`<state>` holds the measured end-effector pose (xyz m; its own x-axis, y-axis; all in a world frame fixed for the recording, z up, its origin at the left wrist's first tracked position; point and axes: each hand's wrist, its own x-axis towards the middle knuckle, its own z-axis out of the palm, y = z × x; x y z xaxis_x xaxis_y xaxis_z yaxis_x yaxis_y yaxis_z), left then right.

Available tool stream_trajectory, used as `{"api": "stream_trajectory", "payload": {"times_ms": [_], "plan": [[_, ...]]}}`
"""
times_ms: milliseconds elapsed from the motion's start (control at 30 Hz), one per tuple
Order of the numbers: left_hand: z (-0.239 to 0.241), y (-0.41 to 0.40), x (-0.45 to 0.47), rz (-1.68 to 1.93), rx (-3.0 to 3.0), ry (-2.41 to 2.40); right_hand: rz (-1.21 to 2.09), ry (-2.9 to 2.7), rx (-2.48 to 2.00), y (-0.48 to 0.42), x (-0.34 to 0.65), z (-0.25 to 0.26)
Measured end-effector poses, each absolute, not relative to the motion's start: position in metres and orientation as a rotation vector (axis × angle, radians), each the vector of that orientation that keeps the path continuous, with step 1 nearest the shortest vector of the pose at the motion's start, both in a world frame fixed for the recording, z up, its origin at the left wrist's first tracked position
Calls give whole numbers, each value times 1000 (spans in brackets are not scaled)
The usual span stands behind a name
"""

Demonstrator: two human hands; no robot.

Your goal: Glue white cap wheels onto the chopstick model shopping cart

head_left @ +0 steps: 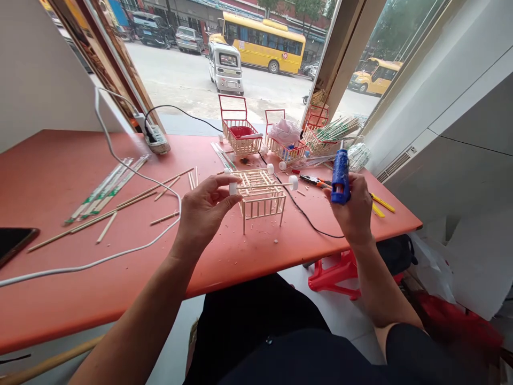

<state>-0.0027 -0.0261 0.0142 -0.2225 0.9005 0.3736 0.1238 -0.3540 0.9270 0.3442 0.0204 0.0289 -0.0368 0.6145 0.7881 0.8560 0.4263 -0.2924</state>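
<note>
My left hand pinches a white wheel at the near left corner of a small cart made of wooden sticks. The cart rests upside down on the table, wheels on top; another white wheel sits at the other end of the near axle stick. In my right hand is a blue glue gun, held upright with its nozzle pointing up, to the right of the cart and apart from it.
Finished carts with red handles stand at the back of the orange table. Loose sticks and wrapped stick packs lie left. Pliers and a yellow cutter lie right. A white cable crosses the left side.
</note>
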Motion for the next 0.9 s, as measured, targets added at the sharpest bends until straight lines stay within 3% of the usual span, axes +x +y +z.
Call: {"api": "stream_trajectory", "payload": {"times_ms": [233,467,900], "plan": [[15,-27,-2,1660,1413,1255,-396,-1690,-1629,76,410,10],[14,-26,-2,1668,1423,1240,-220,-1599,-1973,104,431,-14],[19,-31,0,1693,1403,1241,-172,-1666,-1879,115,445,-28]]}}
